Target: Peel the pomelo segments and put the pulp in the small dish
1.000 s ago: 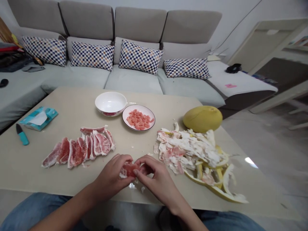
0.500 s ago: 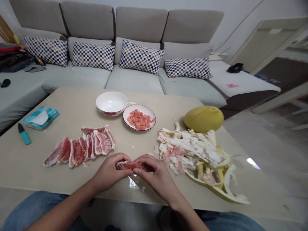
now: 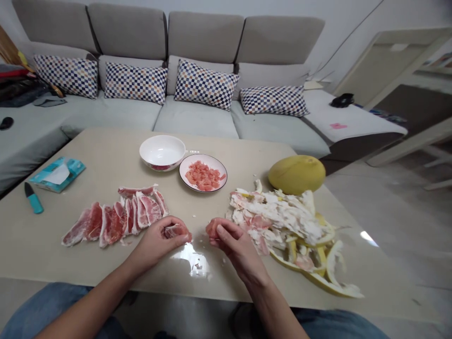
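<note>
My left hand [image 3: 160, 241] is closed on a pink piece of pomelo flesh [image 3: 176, 231] just above the table's near edge. A hand's width to the right, my right hand [image 3: 231, 242] is closed on another pink piece of pomelo [image 3: 213, 227]. A row of peeled pomelo segments [image 3: 116, 217] lies left of my left hand. To the right of my right hand sits a heap of white pith and yellow peel [image 3: 289, 226]. Farther back, a small plate [image 3: 219, 165] holds pink pomelo bits beside a white bowl [image 3: 162, 151].
A whole yellow-green pomelo [image 3: 296, 174] rests behind the peel heap. A teal-handled knife [image 3: 33, 197] and a tissue pack [image 3: 56, 173] lie at the table's left. The beige table [image 3: 106, 155] stands before a grey sofa [image 3: 197, 117] with checked cushions.
My hands, which held one pomelo piece together, have drawn apart. Each hand now has its own pink piece, and the right hand has shifted toward the peel heap.
</note>
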{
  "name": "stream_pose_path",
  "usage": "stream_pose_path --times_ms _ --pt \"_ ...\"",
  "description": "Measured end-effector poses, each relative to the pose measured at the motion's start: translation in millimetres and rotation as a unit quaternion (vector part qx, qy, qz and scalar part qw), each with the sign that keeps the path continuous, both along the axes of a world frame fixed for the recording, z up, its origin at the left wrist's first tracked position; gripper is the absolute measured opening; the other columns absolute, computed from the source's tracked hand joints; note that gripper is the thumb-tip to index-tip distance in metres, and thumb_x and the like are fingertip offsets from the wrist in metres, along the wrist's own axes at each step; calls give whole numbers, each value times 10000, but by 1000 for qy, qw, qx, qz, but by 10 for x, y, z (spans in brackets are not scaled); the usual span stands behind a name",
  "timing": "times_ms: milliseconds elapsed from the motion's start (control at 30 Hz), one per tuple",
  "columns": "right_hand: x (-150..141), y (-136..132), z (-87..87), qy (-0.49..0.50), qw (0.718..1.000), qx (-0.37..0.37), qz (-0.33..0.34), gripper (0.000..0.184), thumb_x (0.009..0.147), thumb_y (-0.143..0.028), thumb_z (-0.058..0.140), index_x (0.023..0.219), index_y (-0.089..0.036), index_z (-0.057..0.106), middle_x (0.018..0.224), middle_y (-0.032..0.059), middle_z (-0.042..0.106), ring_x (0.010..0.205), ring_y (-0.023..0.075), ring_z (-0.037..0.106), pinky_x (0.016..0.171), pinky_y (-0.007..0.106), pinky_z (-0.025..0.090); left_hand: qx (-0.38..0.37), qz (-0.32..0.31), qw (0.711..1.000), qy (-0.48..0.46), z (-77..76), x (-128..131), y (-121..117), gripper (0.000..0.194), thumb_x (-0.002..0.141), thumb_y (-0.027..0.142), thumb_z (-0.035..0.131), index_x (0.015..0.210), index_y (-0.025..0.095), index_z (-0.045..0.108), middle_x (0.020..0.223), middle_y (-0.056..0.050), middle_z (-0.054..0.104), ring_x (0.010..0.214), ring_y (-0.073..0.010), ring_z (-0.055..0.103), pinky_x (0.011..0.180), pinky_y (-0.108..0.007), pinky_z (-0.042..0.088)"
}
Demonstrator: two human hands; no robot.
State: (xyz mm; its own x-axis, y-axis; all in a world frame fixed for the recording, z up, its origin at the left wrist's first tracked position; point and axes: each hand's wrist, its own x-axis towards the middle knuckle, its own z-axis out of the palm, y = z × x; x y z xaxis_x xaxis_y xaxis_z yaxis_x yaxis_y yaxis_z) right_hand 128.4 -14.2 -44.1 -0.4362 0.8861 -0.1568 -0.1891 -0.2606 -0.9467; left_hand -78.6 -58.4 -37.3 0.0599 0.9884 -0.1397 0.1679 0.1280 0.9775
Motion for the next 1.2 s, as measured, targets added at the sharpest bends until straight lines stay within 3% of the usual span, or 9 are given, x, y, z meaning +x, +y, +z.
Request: stream_pose_path --times_ms 100,200,333,433,500,600,733,900,1200 --pt "-1 10 -70 6 999 -40 7 232 798 -398 694 832 -174 647 821 21 581 738 122 545 687 231 487 46 0 992 118 -138 15 10 104 797 270 631 870 196 626 895 -35 672 868 -198 615 811 -313 468" --pt "-21 -1 -91 0 999 -32 15 225 794 -387 703 847 -174 651 803 18 597 732 120 542 699 236 471 105 -31 960 257 -308 23 12 57 811 209 593 852 198 631 886 -42 656 887 -215 588 827 -342 449" --pt "-33 -8 -91 -21 1000 4 12 227 778 -372 721 876 -174 669 790 23 638 704 119 555 696 251 462 131 -63 940 310 -407 14 -4 139 808 217 610 943 199 638 967 -70 658 978 -255 561 897 -406 422" --pt "-42 -22 -86 -44 999 24 1 241 756 -364 738 904 -185 674 813 22 662 728 131 589 725 266 472 133 -42 956 259 -306 12 -33 389 790 326 663 1155 227 576 1195 -96 596 1121 -277 520 989 -441 384" --pt "-68 -45 -77 -65 997 31 -3 280 744 -360 747 956 -196 668 826 21 675 739 142 613 730 274 480 104 -22 976 190 -187 22 -55 460 776 371 682 1195 238 546 1254 -101 561 1124 -270 536 994 -433 399" --pt "-147 -88 -56 -88 995 46 9 282 752 -362 736 968 -197 662 823 28 690 739 153 627 705 272 485 41 2 998 52 -41 55 -75 479 721 348 740 1146 221 562 1187 -98 597 1044 -247 593 928 -387 469" --pt "-268 -116 -18 -92 993 67 38 214 780 -370 704 897 -194 675 893 36 692 757 146 628 695 255 487 -37 20 994 -103 5 88 -75 387 691 270 762 1029 186 593 957 -66 667 900 -205 645 811 -325 530" --pt "-310 -106 59 -98 992 64 52 220 788 -387 693 879 -189 655 803 18 681 695 128 621 642 230 482 -32 38 988 -145 -31 59 -59 225 709 250 751 885 176 631 849 -34 692 839 -168 656 769 -267 522" --pt "-273 -129 88 -100 991 78 43 216 794 -374 686 866 -173 652 811 26 672 707 136 635 658 242 491 -23 37 987 -156 -29 105 -69 167 752 251 712 872 170 630 805 -10 675 784 -136 645 727 -231 507"
